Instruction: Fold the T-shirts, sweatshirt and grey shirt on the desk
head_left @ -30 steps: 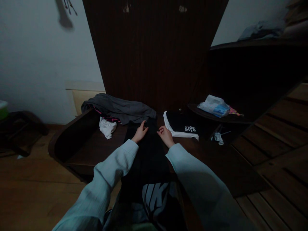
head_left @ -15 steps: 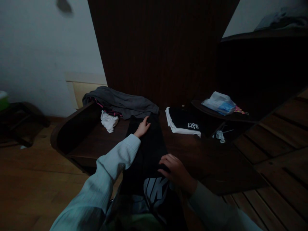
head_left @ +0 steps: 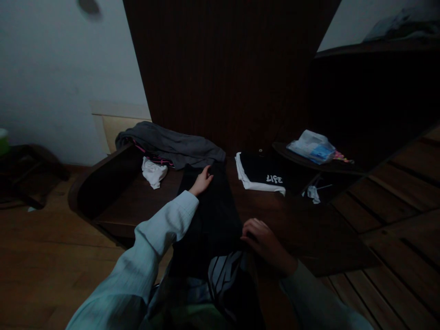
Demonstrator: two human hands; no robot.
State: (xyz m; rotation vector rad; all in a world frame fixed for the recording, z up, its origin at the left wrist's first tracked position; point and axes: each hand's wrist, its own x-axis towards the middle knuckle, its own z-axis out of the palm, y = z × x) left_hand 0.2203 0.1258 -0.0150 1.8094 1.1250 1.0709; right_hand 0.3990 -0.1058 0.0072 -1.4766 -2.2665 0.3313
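A black garment lies lengthwise on the dark wooden bench, its near part hanging over the edge towards me. Pale grey lettering on that near part is creased and only partly readable. My left hand rests on the garment's far end, thumb and forefinger apart. At the garment's right edge, my right hand is closed in a pinch on the cloth. Beyond it sits a folded black-and-white garment with white print.
A dark grey garment is heaped at the back left, with a crumpled white cloth before it. On the right, a low shelf bears a plastic packet. The bench's curved arm rises on the left.
My right hand has moved right, drawing the black garment's edge outward; the grey lettering has bunched up and shifted. My left hand stays in about the same place on the cloth.
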